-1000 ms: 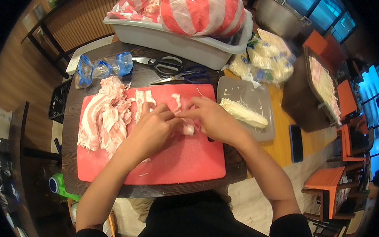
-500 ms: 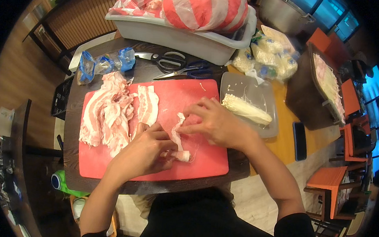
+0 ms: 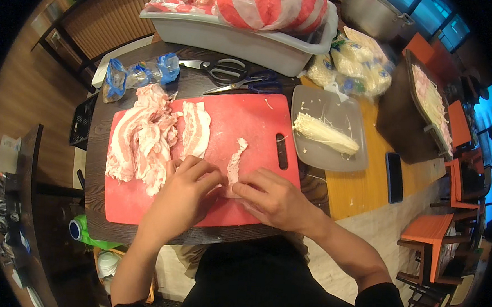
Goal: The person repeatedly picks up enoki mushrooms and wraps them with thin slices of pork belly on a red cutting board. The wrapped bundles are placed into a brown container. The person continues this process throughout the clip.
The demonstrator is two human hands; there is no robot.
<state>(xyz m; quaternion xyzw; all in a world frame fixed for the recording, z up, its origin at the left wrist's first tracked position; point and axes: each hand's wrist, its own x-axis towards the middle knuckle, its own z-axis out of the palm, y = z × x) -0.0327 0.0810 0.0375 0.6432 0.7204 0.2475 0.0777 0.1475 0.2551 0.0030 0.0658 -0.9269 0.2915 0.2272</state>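
On the red cutting board, both my hands meet near the front edge, around a small roll of pork belly. My left hand is closed with curled fingers at the roll's left end. My right hand pinches its right end, so most of the roll is hidden. A loose pork strip runs away from me from between my fingers. One flat pork belly slice lies beyond my left hand, beside a heap of pork slices. To the right, an enoki mushroom bundle lies on a grey plate.
Behind the board lie black-handled scissors, blue-handled scissors and crumpled blue-and-clear packaging. A grey tub holds a red-striped bag. At right are bagged enoki, a dark container and a phone.
My right hand has moved down toward me, from the loose strip to the roll's right end. The strip now lies straighter on the board, and the roll is more covered.
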